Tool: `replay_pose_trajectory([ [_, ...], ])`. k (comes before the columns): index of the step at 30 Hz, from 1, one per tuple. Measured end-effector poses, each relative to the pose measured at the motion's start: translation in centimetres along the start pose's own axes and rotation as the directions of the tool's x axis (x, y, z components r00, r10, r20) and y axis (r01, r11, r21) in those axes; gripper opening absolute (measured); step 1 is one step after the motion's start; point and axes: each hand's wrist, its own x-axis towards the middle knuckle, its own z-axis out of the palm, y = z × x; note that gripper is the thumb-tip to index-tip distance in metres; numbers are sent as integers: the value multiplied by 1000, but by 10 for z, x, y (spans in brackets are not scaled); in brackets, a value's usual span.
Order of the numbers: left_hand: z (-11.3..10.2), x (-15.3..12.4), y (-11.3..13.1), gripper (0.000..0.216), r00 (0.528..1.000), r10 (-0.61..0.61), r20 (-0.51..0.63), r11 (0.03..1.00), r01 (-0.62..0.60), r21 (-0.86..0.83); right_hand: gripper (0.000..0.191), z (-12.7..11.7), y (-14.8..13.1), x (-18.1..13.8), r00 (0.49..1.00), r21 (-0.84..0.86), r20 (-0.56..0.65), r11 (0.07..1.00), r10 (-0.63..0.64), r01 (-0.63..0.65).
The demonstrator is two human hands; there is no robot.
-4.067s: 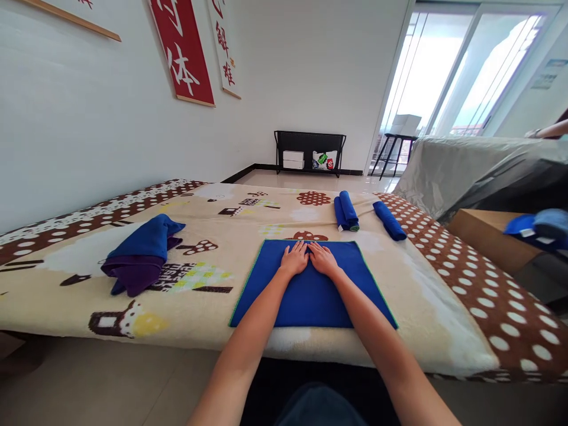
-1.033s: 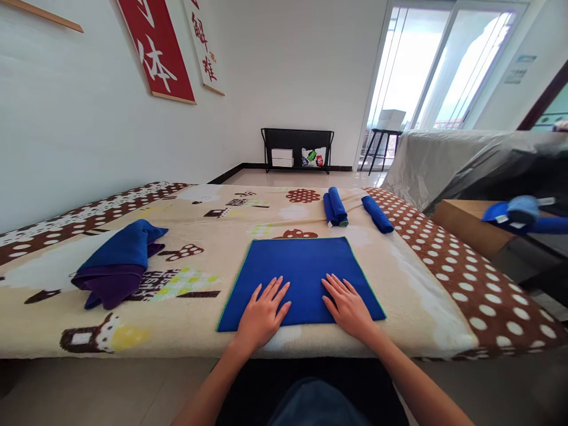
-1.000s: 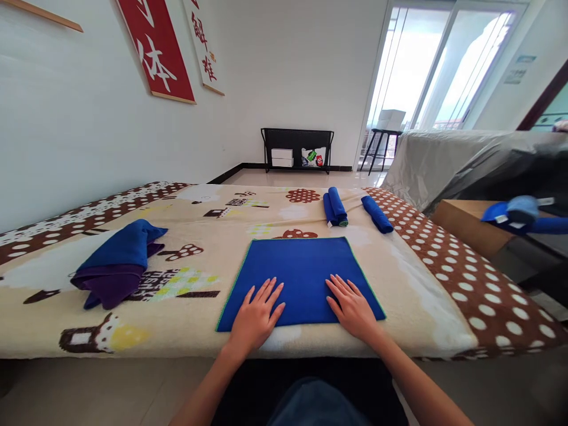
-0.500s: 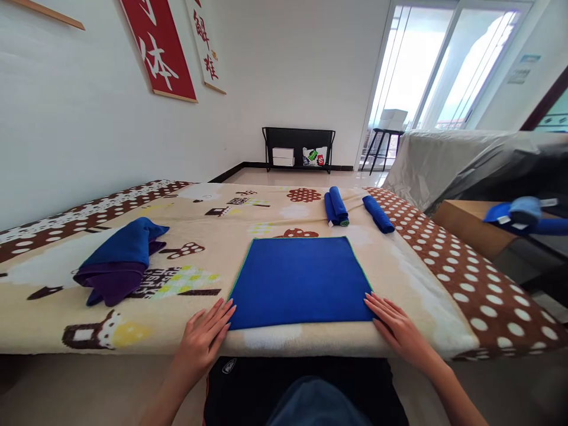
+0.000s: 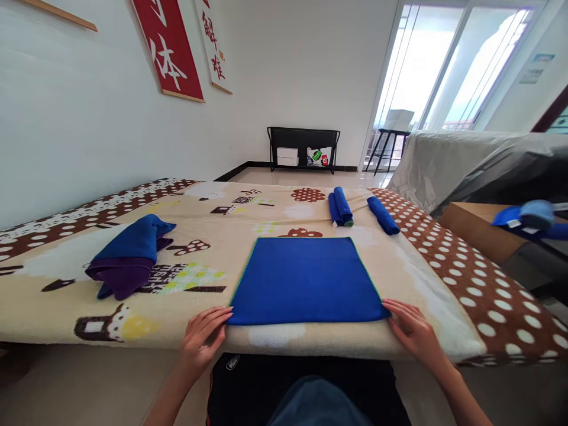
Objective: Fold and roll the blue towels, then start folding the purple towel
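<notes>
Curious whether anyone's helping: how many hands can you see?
2: the left hand at the near left corner of the flat blue cloth, the right hand at its near right corner.

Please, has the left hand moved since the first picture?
Yes: judged against the printed blanket, the left hand has moved left and nearer, to the near left corner of the blue cloth.

- A cream blanket (image 5: pixel 437 322) with printed pictures and brown, white-dotted borders carries the cloths.
- The blue towel (image 5: pixel 306 281), edged in green, lies flat along the blanket's near side.
- Left of the towel, well apart, sits a crumpled blue and purple heap (image 5: pixel 133 251).
- Just beyond the towel's far right corner lies a blue rolled bundle (image 5: pixel 340 207).
- Farther to the towel's right rests a slim blue roll (image 5: pixel 383 215).
</notes>
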Motion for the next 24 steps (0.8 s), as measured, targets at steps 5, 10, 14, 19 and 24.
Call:
replay_pose_trajectory([
  [5,1,-1,-2,28,1000,-24,5,999,24,-49,26,-2,0,0,1000,-12,29,1000,1,-1],
  [10,-3,1,-4,24,999,-53,11,996,54,-71,22,2,3,-2,1000,-30,3,999,16,-16],
  [14,-10,3,-7,26,1000,2,3,1000,-2,1,21,-2,4,-2,1000,-62,-22,998,-2,0],
  [19,-16,6,-6,29,998,64,-16,997,-63,54,21,-10,3,-2,1000,-85,5,996,-1,1],
  [24,-21,4,-5,35,994,109,-14,993,-108,56,21,-13,7,-8,999,-76,28,997,-17,20],
])
